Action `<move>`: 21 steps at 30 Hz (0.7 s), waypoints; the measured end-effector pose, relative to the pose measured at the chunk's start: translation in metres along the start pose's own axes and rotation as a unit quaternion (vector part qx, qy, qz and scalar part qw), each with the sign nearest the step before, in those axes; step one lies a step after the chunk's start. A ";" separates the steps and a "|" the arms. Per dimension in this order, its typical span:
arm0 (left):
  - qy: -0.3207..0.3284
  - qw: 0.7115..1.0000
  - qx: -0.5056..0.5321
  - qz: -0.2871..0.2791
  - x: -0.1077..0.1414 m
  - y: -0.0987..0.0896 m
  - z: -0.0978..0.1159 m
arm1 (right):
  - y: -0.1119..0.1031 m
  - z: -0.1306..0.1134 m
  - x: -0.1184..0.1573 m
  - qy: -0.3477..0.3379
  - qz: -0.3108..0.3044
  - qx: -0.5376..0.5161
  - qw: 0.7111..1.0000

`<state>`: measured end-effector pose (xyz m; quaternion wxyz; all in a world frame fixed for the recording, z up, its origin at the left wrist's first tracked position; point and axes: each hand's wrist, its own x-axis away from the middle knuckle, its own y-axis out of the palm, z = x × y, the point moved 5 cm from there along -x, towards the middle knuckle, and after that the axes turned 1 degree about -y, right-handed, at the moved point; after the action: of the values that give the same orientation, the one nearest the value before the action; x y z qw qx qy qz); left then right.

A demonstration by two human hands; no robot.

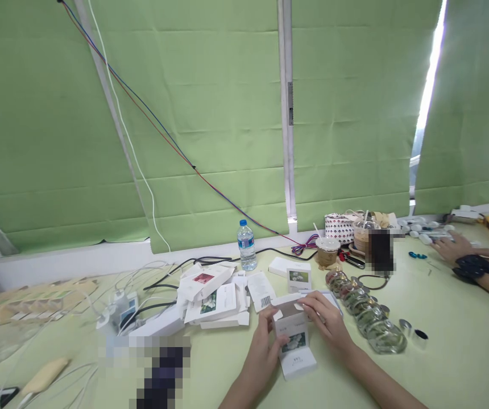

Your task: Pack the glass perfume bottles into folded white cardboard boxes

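A small white cardboard box [298,365] with a picture of white flowers is between my hands, its top end open and a panel folded out at the bottom. My left hand [262,347] grips its left side, thumb across the front by the picture. At the upper right edge, the fingers of my right hand [328,322] pinch a flap. Just behind stands another white box [299,276] with a flower picture. To the right, several clear glass bottles [386,338] lie in a slanting row, beside two silver caps [421,338].
Flattened white cartons [214,304] are piled on the left. A water bottle [247,250] and a drink cup [327,251] stand at the back. Cables and a power strip [157,322] lie left. Another person's hands [453,248] work at far right.
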<state>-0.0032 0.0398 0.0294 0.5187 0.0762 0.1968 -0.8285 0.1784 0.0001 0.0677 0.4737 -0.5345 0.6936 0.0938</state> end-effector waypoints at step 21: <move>0.005 0.999 -0.033 -0.005 -0.001 -0.002 0.007 | 0.003 0.003 -0.002 0.087 -0.023 -0.050 0.995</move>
<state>-0.0038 0.0382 0.0365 0.5154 0.0620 0.2269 -0.8240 0.1775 0.0040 0.0665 0.3863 -0.5795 0.7141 0.0702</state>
